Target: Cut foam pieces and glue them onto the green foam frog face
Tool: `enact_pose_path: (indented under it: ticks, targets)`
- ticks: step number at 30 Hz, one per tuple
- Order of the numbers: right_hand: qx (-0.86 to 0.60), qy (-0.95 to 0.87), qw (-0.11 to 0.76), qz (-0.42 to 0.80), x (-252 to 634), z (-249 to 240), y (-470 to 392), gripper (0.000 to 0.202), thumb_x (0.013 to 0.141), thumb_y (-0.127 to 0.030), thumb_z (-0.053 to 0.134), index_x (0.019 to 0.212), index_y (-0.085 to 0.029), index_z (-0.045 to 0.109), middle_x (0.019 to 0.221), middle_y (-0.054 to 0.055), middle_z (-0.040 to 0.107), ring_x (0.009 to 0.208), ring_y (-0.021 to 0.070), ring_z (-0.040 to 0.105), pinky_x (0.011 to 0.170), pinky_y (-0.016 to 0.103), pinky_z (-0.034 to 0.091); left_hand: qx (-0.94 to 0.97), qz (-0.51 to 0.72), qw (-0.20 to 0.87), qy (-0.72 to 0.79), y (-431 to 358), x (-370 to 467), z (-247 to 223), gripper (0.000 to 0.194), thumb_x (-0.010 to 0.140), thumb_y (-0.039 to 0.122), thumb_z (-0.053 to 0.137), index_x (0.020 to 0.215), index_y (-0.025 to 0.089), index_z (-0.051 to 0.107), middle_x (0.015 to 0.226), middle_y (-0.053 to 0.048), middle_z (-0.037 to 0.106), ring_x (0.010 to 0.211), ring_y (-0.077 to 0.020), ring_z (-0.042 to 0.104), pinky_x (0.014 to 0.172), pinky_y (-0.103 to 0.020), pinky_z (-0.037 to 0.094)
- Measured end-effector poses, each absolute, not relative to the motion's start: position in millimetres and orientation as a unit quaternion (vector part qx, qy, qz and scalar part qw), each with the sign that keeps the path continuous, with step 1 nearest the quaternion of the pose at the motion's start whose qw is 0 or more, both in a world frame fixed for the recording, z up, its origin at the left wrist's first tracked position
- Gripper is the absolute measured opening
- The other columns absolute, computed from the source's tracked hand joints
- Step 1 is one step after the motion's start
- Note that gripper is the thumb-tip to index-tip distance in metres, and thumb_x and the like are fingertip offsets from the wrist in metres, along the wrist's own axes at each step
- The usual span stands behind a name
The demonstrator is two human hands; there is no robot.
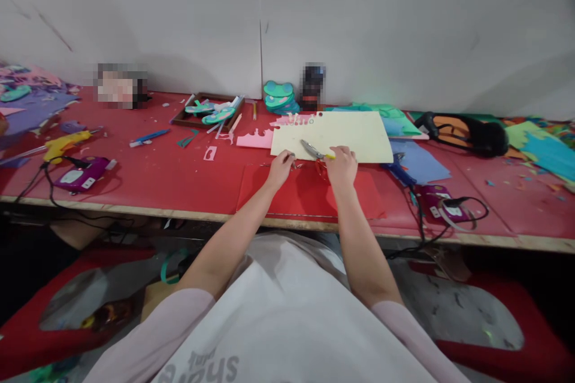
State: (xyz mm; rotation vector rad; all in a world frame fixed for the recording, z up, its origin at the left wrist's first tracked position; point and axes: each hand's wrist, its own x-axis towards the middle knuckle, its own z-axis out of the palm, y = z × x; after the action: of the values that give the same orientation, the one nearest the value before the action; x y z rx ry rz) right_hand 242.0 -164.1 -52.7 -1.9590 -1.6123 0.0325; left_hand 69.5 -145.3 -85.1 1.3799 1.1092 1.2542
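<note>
My right hand is closed around the yellow-marked handle end of a pair of scissors, whose metal blades point up and left over a pale yellow sheet. My left hand is pinched at the sheet's lower left edge; what lies between its fingertips is too small to make out. Beneath both wrists lies a red sheet on the red tabletop. Small red pieces show beside my right fingers. Pink cut sheet with a jagged edge sticks out at the pale sheet's left.
Behind stand stacked green frog-like shapes and a brown tray holding more pieces. A yellow glue gun and purple box with cables lie left. At right are a blue glue gun, another purple box and a black-orange case.
</note>
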Motion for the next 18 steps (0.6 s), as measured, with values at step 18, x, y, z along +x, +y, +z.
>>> enact_pose_path:
  ticks: [18]
  targets:
    - [-0.503,-0.511,0.6,0.356,189.8,-85.8,-158.6,0.027,0.071,-0.043,0.065,0.085,-0.02,0.065,0.087,0.004,0.066,0.074,0.0152,0.06,0.072,0.031,0.051,0.596,0.514,0.46,0.411,-142.4,65.5,-89.1,0.015,0.085,0.029,0.055,0.074,0.019,0.055,0.056,0.005,0.051,0.054,-0.0117,0.05,0.06,-0.024,0.041]
